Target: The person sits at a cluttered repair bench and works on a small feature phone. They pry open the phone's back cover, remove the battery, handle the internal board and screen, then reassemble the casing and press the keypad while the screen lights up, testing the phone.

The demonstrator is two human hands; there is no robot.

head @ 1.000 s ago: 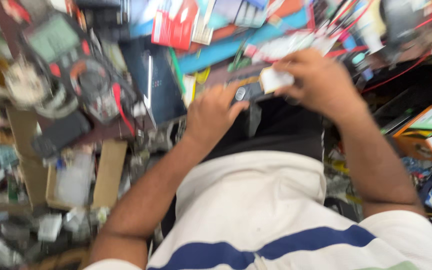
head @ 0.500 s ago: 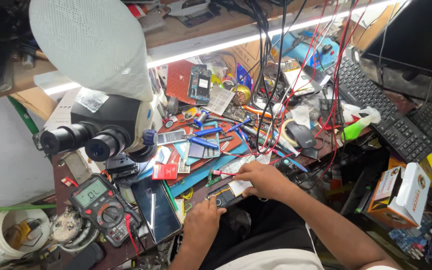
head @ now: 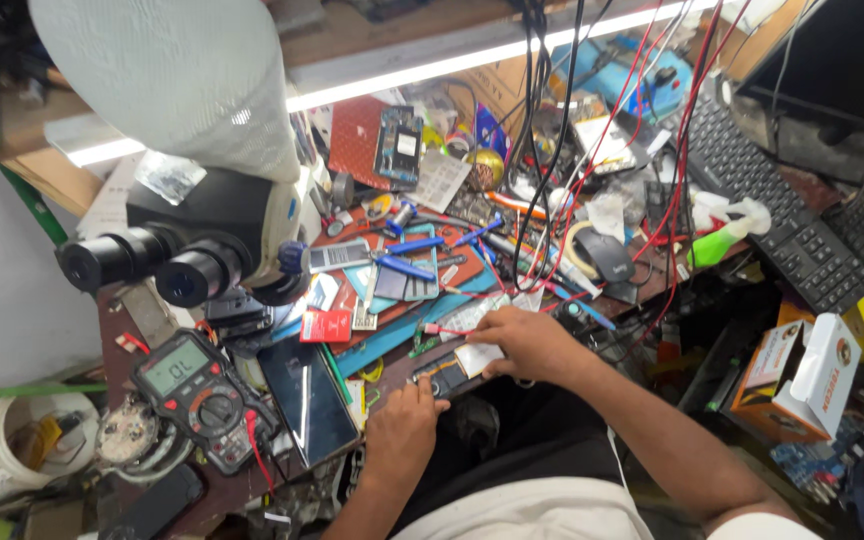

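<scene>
At the near edge of a crowded repair bench, my left hand (head: 402, 432) rests palm down, its fingertips on the lower end of a small dark phone (head: 444, 377). My right hand (head: 530, 343) lies just right of that phone and presses a white pad or wipe (head: 476, 358) against it with thumb and fingers. A thin red wire (head: 442, 330) runs to the bench just left of my right hand. The phone's face is mostly hidden under both hands.
A stereo microscope (head: 197, 245) under a white cover stands at left, with a multimeter (head: 202, 395) and a dark tablet (head: 307, 397) below it. Tweezers, tools and circuit boards litter the mat (head: 402, 270). A keyboard (head: 772, 200), mouse (head: 604, 255) and open carton (head: 797, 375) sit at right.
The view has swung up from my lap to the bench and steadied. Both hands stay on the phone at the bench edge, the right still holding the white pad.
</scene>
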